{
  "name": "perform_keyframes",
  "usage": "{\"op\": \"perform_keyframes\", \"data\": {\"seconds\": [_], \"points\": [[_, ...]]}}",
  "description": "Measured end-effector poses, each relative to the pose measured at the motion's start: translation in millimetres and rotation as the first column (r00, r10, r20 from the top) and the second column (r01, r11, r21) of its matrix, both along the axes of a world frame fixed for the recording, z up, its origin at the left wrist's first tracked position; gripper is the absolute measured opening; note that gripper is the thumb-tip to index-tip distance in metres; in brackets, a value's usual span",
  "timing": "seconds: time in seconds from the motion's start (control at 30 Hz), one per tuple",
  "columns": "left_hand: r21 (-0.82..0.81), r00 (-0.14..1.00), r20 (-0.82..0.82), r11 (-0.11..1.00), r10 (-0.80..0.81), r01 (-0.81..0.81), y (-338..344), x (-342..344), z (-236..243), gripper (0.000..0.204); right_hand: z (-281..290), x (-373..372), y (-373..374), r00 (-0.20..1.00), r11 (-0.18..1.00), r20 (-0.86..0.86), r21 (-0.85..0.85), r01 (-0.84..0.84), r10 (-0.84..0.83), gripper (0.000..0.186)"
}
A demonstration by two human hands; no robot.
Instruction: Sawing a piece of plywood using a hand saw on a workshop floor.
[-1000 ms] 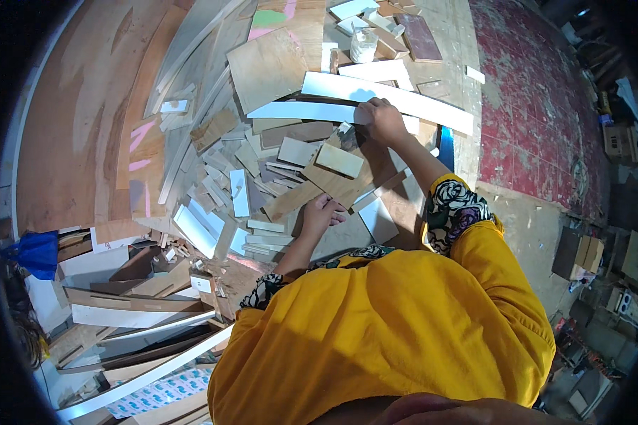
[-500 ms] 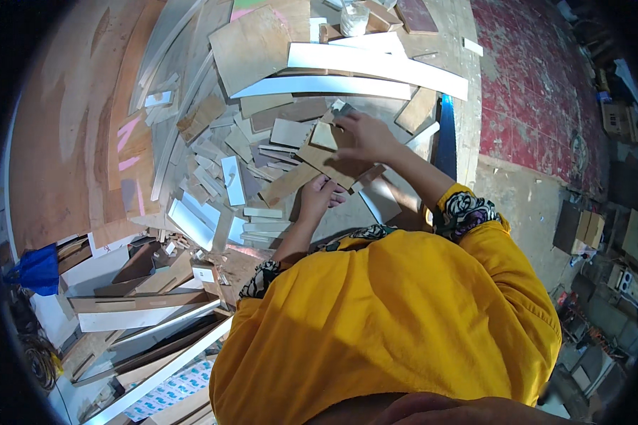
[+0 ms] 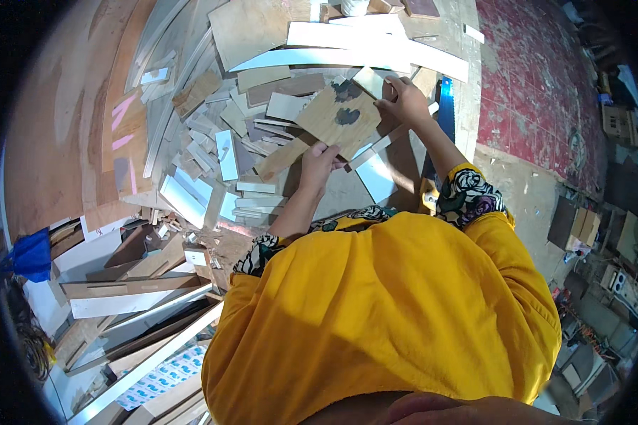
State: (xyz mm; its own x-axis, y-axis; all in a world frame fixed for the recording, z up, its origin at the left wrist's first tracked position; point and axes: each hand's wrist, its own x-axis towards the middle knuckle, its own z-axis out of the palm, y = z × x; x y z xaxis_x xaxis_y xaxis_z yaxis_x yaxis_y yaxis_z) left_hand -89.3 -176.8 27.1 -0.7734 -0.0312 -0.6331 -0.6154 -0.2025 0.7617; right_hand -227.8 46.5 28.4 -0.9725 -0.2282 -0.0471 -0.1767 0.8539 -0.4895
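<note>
Both hands grip one stained plywood offcut [image 3: 339, 115] — left hand [image 3: 317, 159] pinching its seven-o'clock corner, right hand [image 3: 405, 100] clasping its three-o'clock edge — above scattered wood scraps [image 3: 220, 134].

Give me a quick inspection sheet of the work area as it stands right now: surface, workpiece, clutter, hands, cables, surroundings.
Surface: floor almost buried under wood offcuts; only a small bare patch shows.
Job's things: square plywood panel with dark blotches, held tilted above the pile.
Clutter: long white strips, small white pieces, large brown sheets at left, stacked boards lower left.
Hands: left hand grips the panel's lower edge; right hand grips its upper right corner.
Cables: tangle of cords at far lower left; details unclear.
Surroundings: red patterned floor at right, blue cloth at left, boxes at right.
</note>
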Motion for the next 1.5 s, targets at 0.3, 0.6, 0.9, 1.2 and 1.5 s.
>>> {"op": "perform_keyframes", "data": {"seconds": [0.3,0.6,0.9,1.2,1.5], "points": [[-0.027,0.873,-0.392,0.945,0.29,-0.326,-82.2,14.4,67.2,0.019,19.9,73.3,25.6,0.946,0.947,-0.049,0.041,-0.318,0.32,0.041],[0.007,0.883,-0.249,0.913,0.397,-0.409,-109.3,111.9,35.0,0.02,-1.6,83.5,29.1,0.935,0.905,-0.085,0.294,-0.307,0.344,0.03],[-0.031,0.935,-0.148,0.943,0.323,-0.331,-53.4,156.9,24.4,0.011,-7.8,81.7,31.6,0.902,0.915,-0.179,0.177,-0.363,0.392,0.021],[-0.078,0.962,-0.115,0.963,0.247,-0.257,-33.6,144.2,23.6,0.015,30.6,104.7,20.8,0.904,0.914,-0.228,-0.103,-0.392,0.362,0.02],[-0.065,0.979,-0.115,0.982,0.167,-0.176,-21.1,135.5,13.6,0.016,24.1,102.2,21.9,0.917,0.874,0.339,-0.486,-0.02,0.209,0.033]]}}
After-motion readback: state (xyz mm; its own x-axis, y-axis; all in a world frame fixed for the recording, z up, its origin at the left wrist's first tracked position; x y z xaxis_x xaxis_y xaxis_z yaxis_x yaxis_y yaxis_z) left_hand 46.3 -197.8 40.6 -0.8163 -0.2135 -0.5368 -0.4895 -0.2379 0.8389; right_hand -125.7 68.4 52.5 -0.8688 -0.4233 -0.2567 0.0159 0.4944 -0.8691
